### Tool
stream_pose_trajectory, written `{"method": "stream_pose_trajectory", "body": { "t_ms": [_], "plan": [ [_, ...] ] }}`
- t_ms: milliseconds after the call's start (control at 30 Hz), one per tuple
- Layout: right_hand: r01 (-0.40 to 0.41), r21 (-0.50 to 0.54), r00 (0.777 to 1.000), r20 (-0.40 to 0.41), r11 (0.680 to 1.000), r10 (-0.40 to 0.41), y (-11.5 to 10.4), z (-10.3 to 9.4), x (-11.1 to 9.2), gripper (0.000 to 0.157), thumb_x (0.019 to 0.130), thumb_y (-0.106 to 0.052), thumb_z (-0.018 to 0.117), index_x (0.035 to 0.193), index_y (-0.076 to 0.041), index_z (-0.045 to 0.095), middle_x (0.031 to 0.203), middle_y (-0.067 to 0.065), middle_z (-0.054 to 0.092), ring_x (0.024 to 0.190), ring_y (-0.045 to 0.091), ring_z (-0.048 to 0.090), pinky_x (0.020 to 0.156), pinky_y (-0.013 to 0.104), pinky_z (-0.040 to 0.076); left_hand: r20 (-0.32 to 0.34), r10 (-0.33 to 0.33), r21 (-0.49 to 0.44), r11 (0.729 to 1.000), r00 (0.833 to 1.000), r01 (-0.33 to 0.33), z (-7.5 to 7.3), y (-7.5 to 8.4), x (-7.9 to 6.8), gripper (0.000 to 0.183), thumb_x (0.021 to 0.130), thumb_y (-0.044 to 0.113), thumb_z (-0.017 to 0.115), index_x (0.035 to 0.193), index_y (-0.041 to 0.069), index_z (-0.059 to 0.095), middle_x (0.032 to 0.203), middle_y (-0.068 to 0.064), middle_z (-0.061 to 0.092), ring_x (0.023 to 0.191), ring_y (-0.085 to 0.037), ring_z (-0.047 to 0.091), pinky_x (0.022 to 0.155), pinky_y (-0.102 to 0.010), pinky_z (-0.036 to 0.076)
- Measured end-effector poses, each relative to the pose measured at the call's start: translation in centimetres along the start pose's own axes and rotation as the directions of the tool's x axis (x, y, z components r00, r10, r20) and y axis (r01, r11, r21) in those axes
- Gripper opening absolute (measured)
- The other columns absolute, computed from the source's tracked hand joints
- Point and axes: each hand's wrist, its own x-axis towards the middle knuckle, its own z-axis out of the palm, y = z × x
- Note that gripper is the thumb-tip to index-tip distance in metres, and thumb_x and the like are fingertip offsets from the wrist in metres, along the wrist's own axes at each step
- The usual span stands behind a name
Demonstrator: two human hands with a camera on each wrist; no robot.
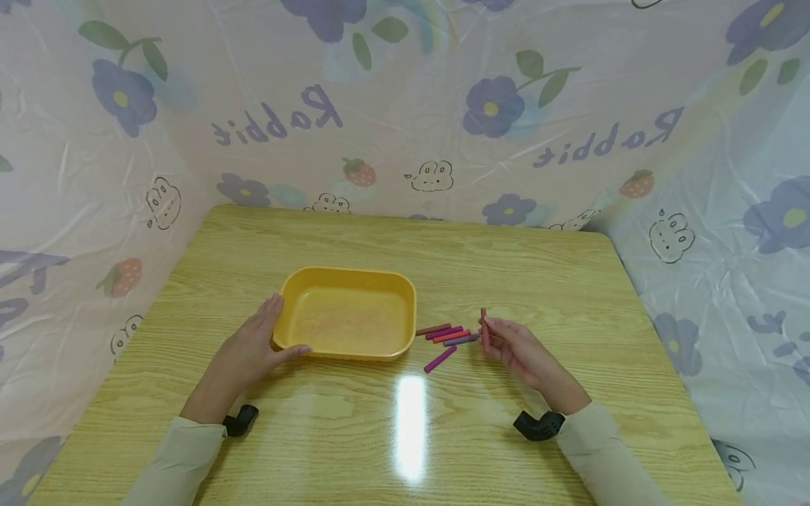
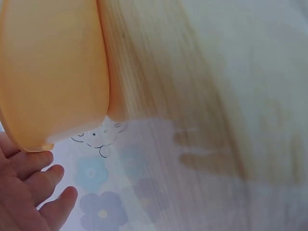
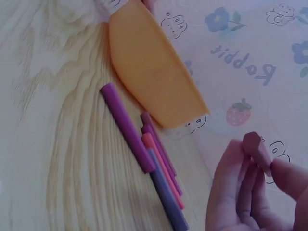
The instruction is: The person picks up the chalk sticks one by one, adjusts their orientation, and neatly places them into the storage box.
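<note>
A yellow plastic basin (image 1: 348,351) stands on the table. At its left near corner my left hand (image 1: 247,351) grips it, thumb along the near side and fingers against the left wall. In the left wrist view the fingertips (image 2: 45,158) show right at the basin's rim. My right hand (image 1: 522,351) pinches a brownish-red crayon (image 1: 485,330) between thumb and fingers, holding it upright. Its six-sided end shows in the right wrist view. Left of that hand lie a purple crayon (image 3: 127,127), a bluish-violet crayon (image 3: 167,197), a coral-red crayon (image 1: 452,336) and others close together.
The wood-grain table (image 1: 354,450) carries the basin and the crayons. A patterned cloth (image 1: 405,140) with flowers and rabbits hangs around its back and sides. A black wrist device (image 1: 538,425) sits by each sleeve. Light glares off the table's near part.
</note>
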Motion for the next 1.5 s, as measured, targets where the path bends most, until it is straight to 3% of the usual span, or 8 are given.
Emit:
{"method": "stream_pose_trajectory", "body": {
  "t_ms": [133,267,633,867,1067,1500],
  "plan": [
    [-0.019,0.102,1.0,0.01,0.995,0.018,0.0,0.2,0.3,0.026,0.101,-0.015,0.04,0.104,-0.006,0.065,0.1,0.009,0.061,0.091,0.014,0.062,0.083,0.028,0.052,-0.003,-0.001,-0.003,1.0,1.0,0.001,0.1,0.0,0.0,0.112,0.075,0.073,0.052,0.149,0.004,0.006,0.154,-0.016,0.009,0.138,-0.035,0.014,0.104,-0.058,0.023],
    [-0.017,0.131,0.999,0.034,0.991,0.013,0.1,0.8,0.5,0.025,0.101,-0.013,0.039,0.109,-0.003,0.061,0.101,0.01,0.061,0.094,0.017,0.064,0.086,0.028,0.05,-0.004,0.0,-0.004,1.0,1.0,0.0,0.1,0.0,0.0,0.112,0.075,0.073,0.052,0.149,0.004,0.006,0.154,-0.016,0.009,0.138,-0.035,0.014,0.104,-0.058,0.023],
    [0.008,0.099,1.0,-0.027,0.995,-0.005,0.2,1.7,0.7,0.021,0.099,-0.011,0.044,0.114,-0.001,0.055,0.099,0.011,0.06,0.093,0.017,0.065,0.086,0.026,0.049,-0.003,-0.012,-0.016,1.0,1.0,0.012,0.1,0.0,0.0,0.112,0.075,0.074,0.052,0.15,0.007,0.003,0.155,-0.013,0.006,0.139,-0.034,0.012,0.105,-0.058,0.021],
    [0.051,-0.017,0.998,-0.042,0.999,-0.052,-0.1,1.9,0.7,0.022,0.099,-0.013,0.046,0.115,-0.005,0.057,0.101,0.007,0.059,0.097,0.018,0.062,0.084,0.027,0.051,-0.002,-0.015,-0.022,1.0,1.0,0.014,0.1,0.0,0.1,0.112,0.074,0.075,0.051,0.15,0.007,0.002,0.155,-0.011,0.004,0.139,-0.034,0.012,0.105,-0.058,0.021],
    [0.084,-0.058,0.996,-0.036,0.995,-0.086,-0.5,2.5,1.0,0.024,0.099,-0.014,0.046,0.117,-0.005,0.058,0.103,0.005,0.059,0.094,0.016,0.06,0.08,0.025,0.052,-0.001,-0.017,-0.022,1.0,1.0,0.017,0.1,-0.1,0.0,0.112,0.074,0.074,0.051,0.15,0.007,0.002,0.155,-0.012,0.004,0.139,-0.035,0.013,0.105,-0.058,0.02],
    [0.108,-0.081,0.994,-0.015,0.991,-0.11,-2.0,5.3,1.6,0.028,0.097,-0.017,0.049,0.12,-0.001,0.054,0.111,0.01,0.056,0.1,0.019,0.058,0.09,0.034,0.049,0.003,-0.014,-0.026,1.0,1.0,0.014,0.0,0.1,0.0,0.112,0.075,0.073,0.053,0.15,0.007,0.002,0.155,-0.011,0.003,0.139,-0.034,0.012,0.106,-0.057,0.02]
  ]
}}
